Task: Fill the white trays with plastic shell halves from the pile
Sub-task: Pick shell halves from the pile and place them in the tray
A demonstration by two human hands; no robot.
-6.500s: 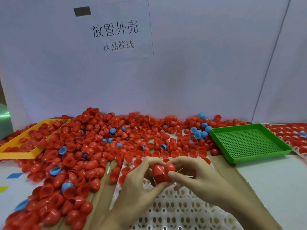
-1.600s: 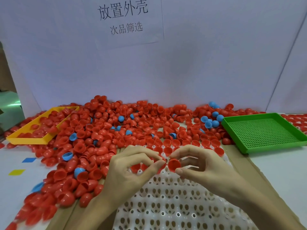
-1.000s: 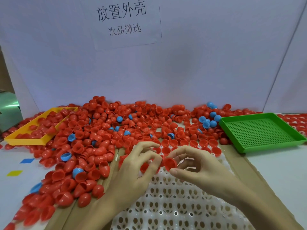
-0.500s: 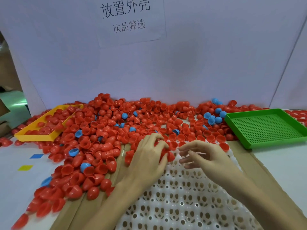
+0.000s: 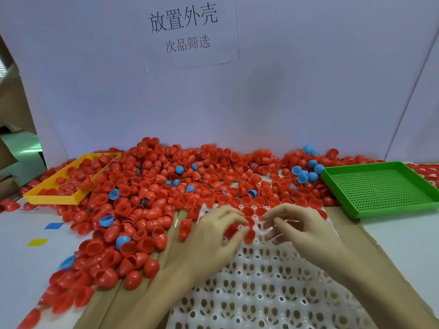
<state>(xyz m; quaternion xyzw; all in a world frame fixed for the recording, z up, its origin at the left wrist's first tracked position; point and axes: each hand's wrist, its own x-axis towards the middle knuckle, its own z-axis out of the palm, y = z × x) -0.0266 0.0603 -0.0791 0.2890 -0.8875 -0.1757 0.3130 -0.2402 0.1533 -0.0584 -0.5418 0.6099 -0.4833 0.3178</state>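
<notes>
A white tray (image 5: 261, 293) with rows of round sockets lies in front of me on brown cardboard. Its far row holds a few red shell halves (image 5: 247, 211) with their open side up. Beyond it and to its left spreads the pile of red shell halves (image 5: 166, 186), with some blue ones mixed in. My left hand (image 5: 213, 238) hovers over the tray's far left corner, its fingers and thumb curled round red shell halves (image 5: 232, 230). My right hand (image 5: 304, 230) hangs beside it over the tray. Its fingers are loosely bent and nothing is between them.
A yellow tray (image 5: 51, 199) with red shells in it sits at the far left. A green perforated tray (image 5: 392, 211) stands at the right, with a cluster of blue shell halves (image 5: 306, 172) next to it. A white backdrop with a printed sign closes off the back.
A second ago my right hand pinched a red shell half; its fingers now hold nothing. My left hand has reached to the tray's far edge and still grips red shells.
</notes>
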